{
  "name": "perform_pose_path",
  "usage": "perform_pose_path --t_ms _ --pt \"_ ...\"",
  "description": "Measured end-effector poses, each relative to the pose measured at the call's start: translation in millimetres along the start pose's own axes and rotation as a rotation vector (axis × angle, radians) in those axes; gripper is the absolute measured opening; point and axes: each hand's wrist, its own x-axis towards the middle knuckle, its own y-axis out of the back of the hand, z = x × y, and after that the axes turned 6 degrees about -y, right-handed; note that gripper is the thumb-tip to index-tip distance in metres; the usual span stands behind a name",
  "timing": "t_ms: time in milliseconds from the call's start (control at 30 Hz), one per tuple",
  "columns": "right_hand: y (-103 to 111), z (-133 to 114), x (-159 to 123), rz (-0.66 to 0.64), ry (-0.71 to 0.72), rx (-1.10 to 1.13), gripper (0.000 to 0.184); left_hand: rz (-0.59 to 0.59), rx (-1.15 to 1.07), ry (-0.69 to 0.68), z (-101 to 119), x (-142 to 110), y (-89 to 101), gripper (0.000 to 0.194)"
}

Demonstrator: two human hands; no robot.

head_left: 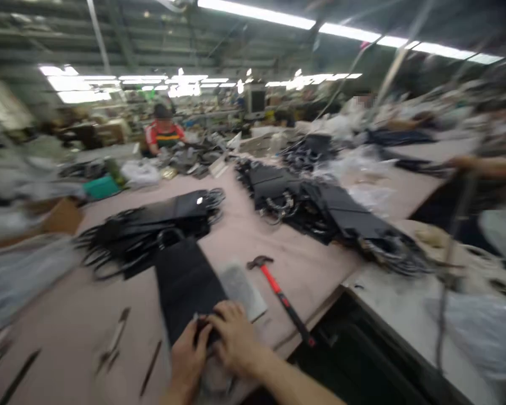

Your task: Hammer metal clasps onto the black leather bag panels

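A flat black fabric bag (188,278) lies lengthwise in front of me on the pink-covered table. My left hand (188,354) pinches its near end, thumb and fingers closed on the edge. From the right, my right hand (236,340) closes on the same end, its fingertips meeting those of the left. A small part between the fingertips is too blurred to name. A looped cord or handle shows faintly below the hands. Just beyond my right hand is a pale slab (242,289), partly under the bag. To its right lies a claw hammer (280,295) with a red and black handle.
Black bags with looped handles form a stack (152,225) at left and another pile (320,205) at right. Slim tools, including a dark one (150,368), lie front left. A dark opening (362,349) borders the table's right edge. A co-worker (164,132) sits far back.
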Motion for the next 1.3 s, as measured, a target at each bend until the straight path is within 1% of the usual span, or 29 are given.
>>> perform_pose_path --t_ms 33,67,100,133,167,233,333,367,400,467,500,533,567,633,667,700,733,800,900,1000,1067,1167,1300 --pt "-8 -3 -1 -0.039 -0.037 0.048 0.062 -0.032 0.026 0.045 -15 -18 22.8 0.016" --pt "-14 -3 -2 -0.055 -0.043 0.055 0.059 -0.071 0.017 0.082 -26 -32 39.6 0.013" --pt "-18 -1 -1 -0.051 -0.031 0.053 0.057 -0.101 -0.019 0.116 -33 -40 50.3 0.013" --pt "-22 2 0 -0.040 -0.014 0.045 0.055 -0.126 -0.087 0.146 -39 -44 55.8 0.014" --pt "-24 5 1 -0.026 0.007 0.034 0.054 -0.112 -0.133 0.188 -43 -45 57.2 0.014" --pt "-26 11 0 0.001 0.043 0.012 0.051 -0.073 -0.224 0.279 -47 -41 53.9 0.014" --pt "-27 13 -2 0.021 0.074 -0.019 0.050 -0.017 -0.320 0.374 -45 -38 49.6 0.014" --pt "-27 13 -3 0.024 0.080 -0.028 0.050 -0.011 -0.327 0.369 -43 -40 50.4 0.014" --pt "-27 13 -3 0.026 0.084 -0.036 0.051 -0.023 -0.323 0.334 -41 -42 52.4 0.013" --pt "-28 13 -2 0.028 0.088 -0.046 0.051 -0.077 -0.305 0.193 -35 -46 58.9 0.013" --pt "-29 13 -2 0.026 0.086 -0.048 0.051 -0.084 -0.293 0.126 -32 -46 63.0 0.013" --pt "-29 13 -1 0.023 0.083 -0.048 0.051 -0.061 -0.281 0.089 -30 -45 67.4 0.014" --pt "-29 13 -1 0.017 0.080 -0.047 0.051 0.001 -0.275 0.095 -30 -42 72.2 0.015" --pt "-28 12 0 0.010 0.073 -0.045 0.050 0.185 -0.263 0.207 -36 -32 83.6 0.020" --pt "-28 12 -1 0.007 0.070 -0.047 0.050 0.255 -0.251 0.277 -42 -26 90.5 0.022" --pt "-28 11 -1 0.006 0.066 -0.050 0.049 0.273 -0.226 0.330 -50 -21 98.3 0.023" --pt "-27 11 -1 0.005 0.063 -0.054 0.048 0.250 -0.177 0.362 -59 -18 107.0 0.023" --pt "-27 11 -1 0.005 0.057 -0.066 0.048 0.157 -0.015 0.385 -76 -15 125.4 0.020" --pt "-26 11 -1 0.014 0.062 -0.067 0.048 0.003 0.326 0.420 -91 -15 149.5 0.017" --pt "-25 11 -1 0.026 0.065 -0.050 0.046 -0.171 0.637 0.498 -95 -14 161.9 0.020" --pt "-26 11 -2 0.037 0.073 -0.048 0.046 -0.251 0.743 0.543 -95 -12 164.5 0.023" --pt "-29 14 -3 0.064 0.099 -0.060 0.045 -0.285 0.793 0.551 -99 -10 167.3 0.026" --pt "-36 19 -3 0.092 0.127 -0.079 0.044 -0.201 0.800 0.571 -110 -9 181.2 0.027"
